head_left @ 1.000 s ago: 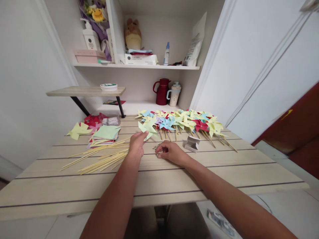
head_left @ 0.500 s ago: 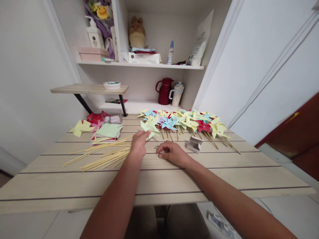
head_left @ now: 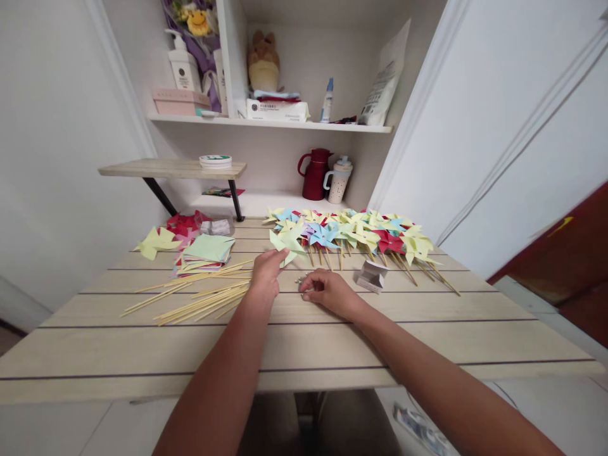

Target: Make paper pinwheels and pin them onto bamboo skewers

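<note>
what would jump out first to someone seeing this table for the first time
Probably the colourful mass of paper pinwheels at the far side of the table, right of the middle. Next, the pale green pinwheel in the left hand, with the right hand close by, next to small shiny pieces. Behind them, the dark red jug stands out against the white shelving.

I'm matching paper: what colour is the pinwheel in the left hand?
The pinwheel is pale green, best seen in the head view.
</note>
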{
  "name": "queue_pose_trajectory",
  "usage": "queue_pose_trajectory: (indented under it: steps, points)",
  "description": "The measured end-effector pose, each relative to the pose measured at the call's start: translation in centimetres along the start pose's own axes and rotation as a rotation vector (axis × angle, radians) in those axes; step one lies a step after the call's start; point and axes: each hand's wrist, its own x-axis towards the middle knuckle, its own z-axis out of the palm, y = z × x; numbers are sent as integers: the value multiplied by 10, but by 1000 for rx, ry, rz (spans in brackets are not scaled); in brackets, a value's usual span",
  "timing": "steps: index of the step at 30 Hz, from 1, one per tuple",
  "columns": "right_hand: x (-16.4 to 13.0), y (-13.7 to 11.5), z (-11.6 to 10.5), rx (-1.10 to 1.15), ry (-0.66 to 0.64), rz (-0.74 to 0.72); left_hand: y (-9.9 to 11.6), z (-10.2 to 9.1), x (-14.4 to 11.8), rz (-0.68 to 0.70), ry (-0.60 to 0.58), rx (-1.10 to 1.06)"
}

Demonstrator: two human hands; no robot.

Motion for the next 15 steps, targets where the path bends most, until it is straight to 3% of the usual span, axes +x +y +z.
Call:
queue_pose_trajectory:
  steps: [15]
  points:
    - [0,-2,1,14,-1,9,-2,-1,2,-1,-7,28]
